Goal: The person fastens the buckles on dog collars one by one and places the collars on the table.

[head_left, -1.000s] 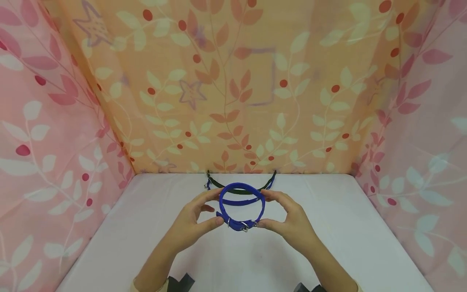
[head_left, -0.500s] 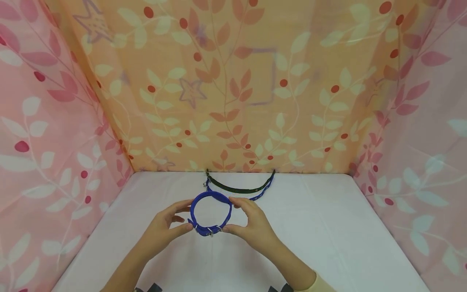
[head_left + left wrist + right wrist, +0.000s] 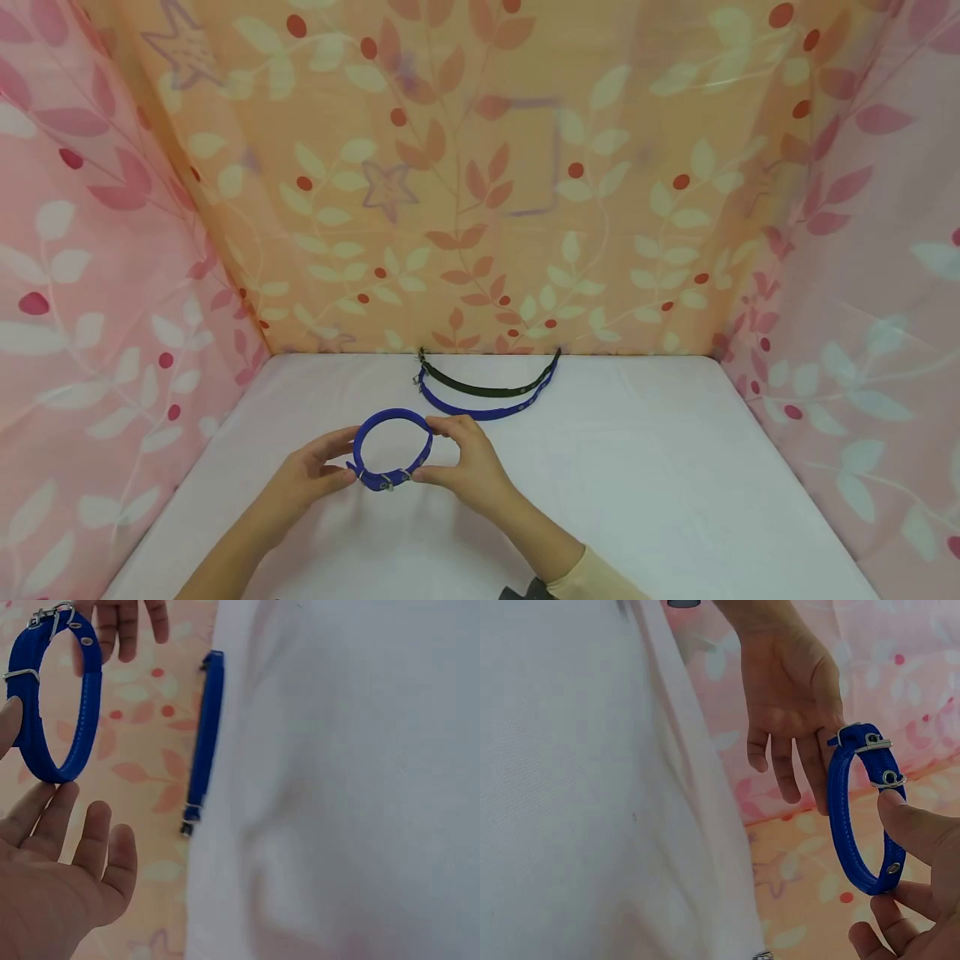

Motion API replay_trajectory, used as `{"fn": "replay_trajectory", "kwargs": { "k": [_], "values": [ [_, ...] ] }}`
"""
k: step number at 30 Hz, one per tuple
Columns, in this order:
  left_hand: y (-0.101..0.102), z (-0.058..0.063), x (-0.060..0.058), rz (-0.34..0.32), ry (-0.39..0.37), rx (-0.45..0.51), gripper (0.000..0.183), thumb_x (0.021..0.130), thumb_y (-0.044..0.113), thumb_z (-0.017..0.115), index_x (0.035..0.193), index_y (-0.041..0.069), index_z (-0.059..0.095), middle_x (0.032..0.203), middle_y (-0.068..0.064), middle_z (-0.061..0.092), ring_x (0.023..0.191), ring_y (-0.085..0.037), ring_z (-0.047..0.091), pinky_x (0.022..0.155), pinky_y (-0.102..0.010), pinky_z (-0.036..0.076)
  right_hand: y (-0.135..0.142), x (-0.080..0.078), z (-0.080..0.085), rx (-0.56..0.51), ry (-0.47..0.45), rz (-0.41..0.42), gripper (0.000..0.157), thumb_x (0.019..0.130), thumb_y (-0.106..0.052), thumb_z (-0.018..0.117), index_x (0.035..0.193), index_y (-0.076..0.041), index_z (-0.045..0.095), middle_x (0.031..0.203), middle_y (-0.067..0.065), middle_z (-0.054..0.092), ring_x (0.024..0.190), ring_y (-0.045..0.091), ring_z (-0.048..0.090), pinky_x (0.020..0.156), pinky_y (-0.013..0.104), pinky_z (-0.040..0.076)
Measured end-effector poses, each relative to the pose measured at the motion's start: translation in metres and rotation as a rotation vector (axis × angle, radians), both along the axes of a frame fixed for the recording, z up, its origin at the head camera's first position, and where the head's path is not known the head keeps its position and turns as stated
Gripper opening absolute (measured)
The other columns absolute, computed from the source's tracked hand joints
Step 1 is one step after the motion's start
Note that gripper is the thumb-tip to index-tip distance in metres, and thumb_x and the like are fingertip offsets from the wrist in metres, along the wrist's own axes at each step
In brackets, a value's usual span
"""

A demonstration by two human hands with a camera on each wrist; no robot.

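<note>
A blue collar [image 3: 394,413], buckled into a ring, is held up over the table between both hands. Its metal buckle [image 3: 874,742] and eyelets show in the wrist views. My left hand [image 3: 303,475] pinches the ring's left side, thumb at the buckle end and fingertips at the far edge. On the opposite side, my right hand [image 3: 476,467] grips it between thumb and fingers. In the left wrist view the collar [image 3: 90,712] stands with its buckle at the top, and the left hand [image 3: 67,877] is below it.
Beyond the hands, a dark green collar [image 3: 480,390] and a second blue collar [image 3: 480,414] lie unbuckled in curves at the back of the white table [image 3: 637,467]. A patterned orange cloth wall [image 3: 480,208] rises behind, with pink cloth at both sides.
Both hands have carried the buckled blue collar to the left and slightly down. The blue collar lying at the back now shows fully. The grip looks the same.
</note>
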State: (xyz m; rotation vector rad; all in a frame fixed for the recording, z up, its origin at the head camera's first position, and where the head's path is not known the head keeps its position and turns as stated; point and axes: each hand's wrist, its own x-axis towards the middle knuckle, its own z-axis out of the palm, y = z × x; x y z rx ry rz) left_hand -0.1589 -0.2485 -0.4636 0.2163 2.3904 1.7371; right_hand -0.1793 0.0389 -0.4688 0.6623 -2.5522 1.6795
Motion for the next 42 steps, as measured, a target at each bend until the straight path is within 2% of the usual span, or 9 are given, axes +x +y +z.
{"fn": "replay_trajectory", "kwargs": {
  "k": [3,8,10,14,19,25,33,38,42],
  "values": [
    [-0.011,-0.010,-0.006,0.004,-0.012,-0.006,0.060,0.095,0.021,0.075,0.149,0.008,0.051,0.150,-0.021,0.052,0.126,-0.013,0.055,0.093,-0.028,0.055,-0.012,-0.005,-0.006,0.026,-0.010,-0.001,0.074,0.078,-0.036,0.091,0.142,-0.014,0.060,0.126,-0.001,0.060,0.123,0.025,0.056,0.106,0.048,0.048],
    [-0.025,-0.024,-0.017,0.003,-0.012,-0.029,0.064,0.094,0.022,0.076,0.150,0.008,0.049,0.151,-0.024,0.049,0.134,-0.039,0.049,0.093,-0.030,0.056,-0.028,-0.013,-0.015,0.119,-0.018,-0.036,0.073,0.078,-0.032,0.091,0.141,-0.012,0.061,0.126,0.000,0.062,0.121,0.023,0.057,0.102,0.044,0.049],
    [-0.028,-0.029,-0.022,0.009,-0.013,-0.066,0.066,0.092,0.025,0.078,0.150,0.011,0.050,0.150,-0.022,0.050,0.135,-0.044,0.047,0.092,-0.032,0.056,-0.031,-0.016,-0.019,0.156,-0.019,-0.056,0.072,0.078,-0.031,0.091,0.140,-0.012,0.062,0.125,0.000,0.063,0.120,0.023,0.057,0.100,0.044,0.049],
    [-0.030,-0.037,-0.034,0.021,-0.024,-0.152,0.068,0.088,0.030,0.082,0.149,0.015,0.053,0.147,-0.017,0.054,0.134,-0.040,0.047,0.090,-0.035,0.054,-0.036,-0.024,-0.029,0.208,-0.015,-0.085,0.070,0.077,-0.028,0.092,0.139,-0.010,0.063,0.125,0.003,0.064,0.120,0.025,0.058,0.098,0.046,0.048],
    [-0.036,-0.047,-0.045,0.014,-0.048,-0.197,0.069,0.086,0.032,0.083,0.147,0.015,0.055,0.145,-0.014,0.056,0.130,-0.034,0.050,0.091,-0.037,0.050,-0.044,-0.036,-0.042,0.257,-0.008,-0.092,0.070,0.075,-0.026,0.093,0.137,-0.009,0.064,0.123,0.005,0.065,0.113,0.023,0.060,0.093,0.041,0.048],
    [-0.038,-0.055,-0.053,0.003,-0.068,-0.212,0.072,0.086,0.032,0.084,0.148,0.014,0.052,0.148,-0.015,0.055,0.132,-0.038,0.051,0.103,-0.052,0.051,-0.053,-0.047,-0.052,0.348,-0.004,-0.105,0.069,0.075,-0.026,0.093,0.137,-0.009,0.065,0.123,0.006,0.066,0.112,0.023,0.060,0.093,0.041,0.048],
    [-0.039,-0.061,-0.063,-0.056,-0.008,-0.261,0.068,0.085,0.019,0.085,0.143,0.003,0.053,0.141,-0.017,0.059,0.120,-0.030,0.054,0.094,-0.034,0.049,-0.059,-0.053,-0.059,0.480,0.047,-0.140,0.069,0.073,-0.034,0.093,0.134,-0.014,0.068,0.123,0.004,0.068,0.115,0.024,0.060,0.088,0.042,0.044],
    [-0.036,-0.061,-0.066,-0.047,-0.035,-0.296,0.068,0.081,0.014,0.086,0.140,0.000,0.054,0.133,-0.015,0.064,0.118,-0.028,0.055,0.101,-0.041,0.047,-0.061,-0.054,-0.065,0.545,0.061,-0.145,0.070,0.071,-0.037,0.093,0.133,-0.015,0.069,0.121,0.003,0.069,0.114,0.023,0.060,0.088,0.040,0.043],
    [-0.033,-0.062,-0.069,-0.047,-0.047,-0.313,0.068,0.080,0.012,0.087,0.139,0.000,0.055,0.128,-0.014,0.066,0.116,-0.028,0.055,0.101,-0.043,0.046,-0.062,-0.051,-0.066,0.574,0.082,-0.168,0.070,0.070,-0.037,0.093,0.132,-0.015,0.069,0.121,0.003,0.069,0.113,0.024,0.060,0.089,0.041,0.043]
  ]
}}
